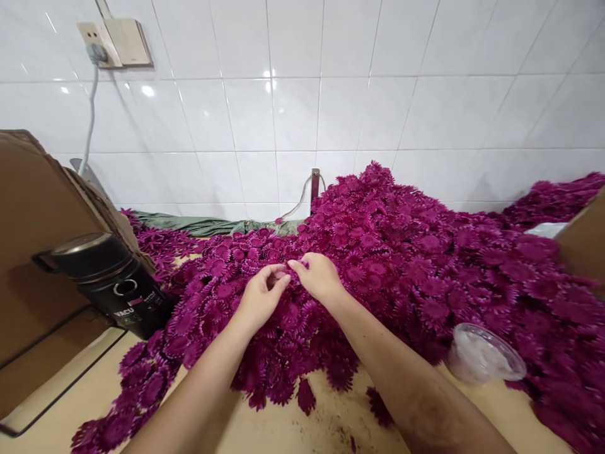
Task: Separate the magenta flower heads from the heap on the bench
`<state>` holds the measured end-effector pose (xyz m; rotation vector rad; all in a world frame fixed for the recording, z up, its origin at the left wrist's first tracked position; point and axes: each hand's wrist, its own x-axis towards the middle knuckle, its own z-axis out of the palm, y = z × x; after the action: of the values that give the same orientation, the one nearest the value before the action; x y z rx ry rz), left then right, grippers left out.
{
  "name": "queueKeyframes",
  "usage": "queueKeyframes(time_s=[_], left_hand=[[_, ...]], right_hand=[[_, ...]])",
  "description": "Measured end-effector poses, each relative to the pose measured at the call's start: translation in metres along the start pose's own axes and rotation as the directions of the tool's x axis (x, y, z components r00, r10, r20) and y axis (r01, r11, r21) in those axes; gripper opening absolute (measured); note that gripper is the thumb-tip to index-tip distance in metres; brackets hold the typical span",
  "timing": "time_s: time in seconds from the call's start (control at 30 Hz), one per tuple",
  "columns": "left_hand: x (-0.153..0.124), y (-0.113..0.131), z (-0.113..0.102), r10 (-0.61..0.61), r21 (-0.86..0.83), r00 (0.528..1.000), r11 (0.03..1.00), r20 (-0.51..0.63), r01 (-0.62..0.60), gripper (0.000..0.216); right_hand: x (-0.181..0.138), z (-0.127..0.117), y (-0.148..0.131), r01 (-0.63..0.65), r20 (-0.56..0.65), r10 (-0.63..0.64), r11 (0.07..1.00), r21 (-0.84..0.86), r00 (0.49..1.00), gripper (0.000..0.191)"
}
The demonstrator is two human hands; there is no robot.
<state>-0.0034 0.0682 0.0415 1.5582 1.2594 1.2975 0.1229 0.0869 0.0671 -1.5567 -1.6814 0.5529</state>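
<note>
A big heap of magenta fabric flower heads [401, 252] covers the tan table [302, 435] and rises against the white tiled wall. My left hand [261, 295] and my right hand [319, 277] meet over the middle of the heap. Both hands have their fingertips pinched together on one small magenta flower piece [283, 275] between them. Which parts of it each hand grips is too small to tell.
A black vacuum jug [111, 280] stands at the left beside a brown cardboard box [33, 239]. A clear plastic cup [484, 353] lies on its side at the right. Another cardboard edge [583, 243] shows far right. A wall socket with a cable [97, 53] is upper left.
</note>
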Motion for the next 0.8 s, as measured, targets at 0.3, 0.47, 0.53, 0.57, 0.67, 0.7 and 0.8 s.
queueKeyframes(time_s=[0.3, 0.47, 0.53, 0.57, 0.67, 0.7, 0.8], left_hand=[[-0.014, 0.022, 0.049, 0.129, 0.063, 0.987, 0.989, 0.093, -0.135, 0.018], [-0.015, 0.027, 0.075, 0.085, -0.019, 0.988, 0.996, 0.131, -0.083, 0.01], [-0.012, 0.028, 0.083, 0.03, -0.097, 0.997, 0.995, 0.078, -0.022, 0.009], [-0.009, 0.028, 0.085, -0.001, -0.143, 0.999, 0.99, 0.041, 0.007, 0.01], [0.002, 0.026, 0.086, -0.015, -0.175, 0.999, 0.985, -0.037, 0.008, 0.011], [0.004, 0.026, 0.086, 0.023, -0.125, 0.999, 0.992, -0.031, -0.027, 0.011], [0.001, 0.028, 0.088, 0.17, 0.072, 0.984, 0.982, 0.057, -0.174, 0.034]], right_hand=[[-0.034, -0.036, 0.035, -0.042, 0.133, 0.006, 0.961, 0.275, 0.991, 0.03], [-0.061, -0.056, 0.055, -0.068, 0.069, 0.041, 0.884, 0.462, 0.997, 0.021], [-0.067, -0.063, 0.061, -0.05, -0.035, 0.068, 0.923, 0.382, 0.997, 0.023], [-0.07, -0.067, 0.063, -0.053, -0.077, 0.084, 0.939, 0.34, 0.993, 0.025], [-0.075, -0.083, 0.072, -0.102, -0.17, 0.151, 0.958, 0.267, 0.974, 0.035], [-0.076, -0.087, 0.075, -0.117, -0.191, 0.172, 0.956, 0.268, 0.966, 0.038], [-0.076, -0.096, 0.083, -0.136, -0.207, 0.213, 0.933, 0.334, 0.955, 0.041]])
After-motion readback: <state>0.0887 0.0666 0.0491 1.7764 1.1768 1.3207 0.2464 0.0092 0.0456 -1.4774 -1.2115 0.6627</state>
